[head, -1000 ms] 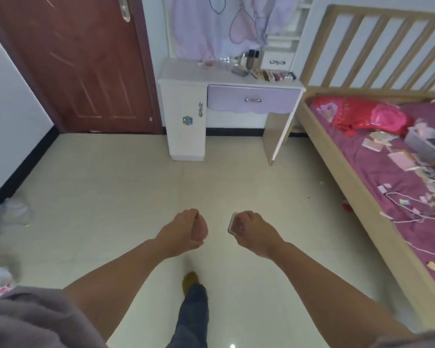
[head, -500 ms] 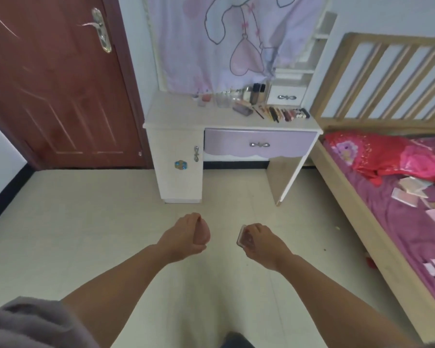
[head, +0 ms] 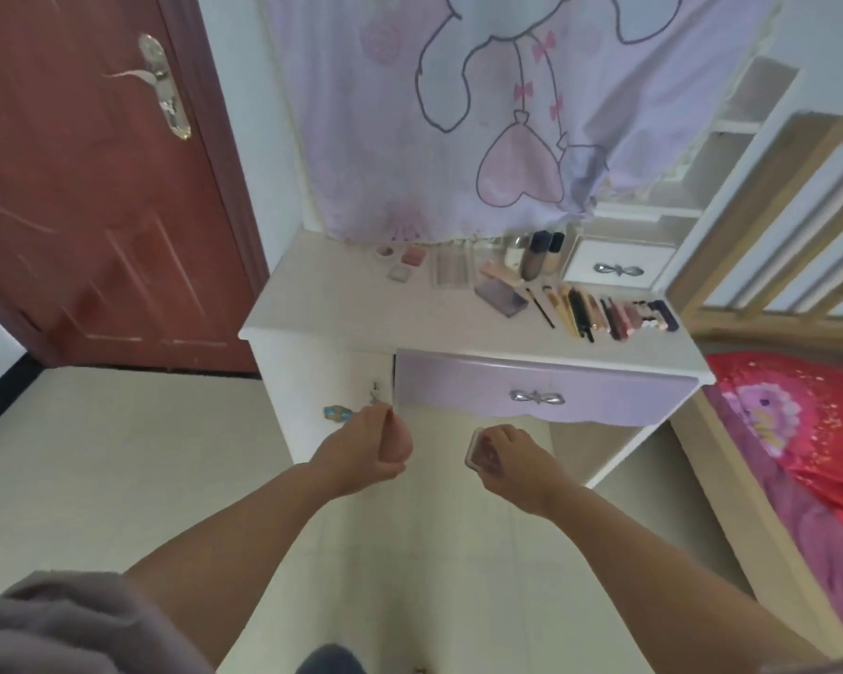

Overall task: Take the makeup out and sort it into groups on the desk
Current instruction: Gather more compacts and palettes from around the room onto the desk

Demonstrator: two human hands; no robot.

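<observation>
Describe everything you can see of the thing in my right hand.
The small flat compact looks like a rounded rectangular case with a pale rim and a dark pinkish face, glossy like plastic. It appears closed. The right hand grips it with curled fingers, tilted on edge, in the air in front of the desk's purple drawer. Much of it is hidden by the fingers.

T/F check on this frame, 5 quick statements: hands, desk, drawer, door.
1. The left hand holds a pink rounded sponge. True.
2. The right hand is empty. False: it grips a small flat compact.
3. The purple drawer is pulled wide open. False: it looks closed.
4. A row of slim makeup sticks lies on the desk at its right end. True.
5. The door stands open. False: it is closed.
</observation>
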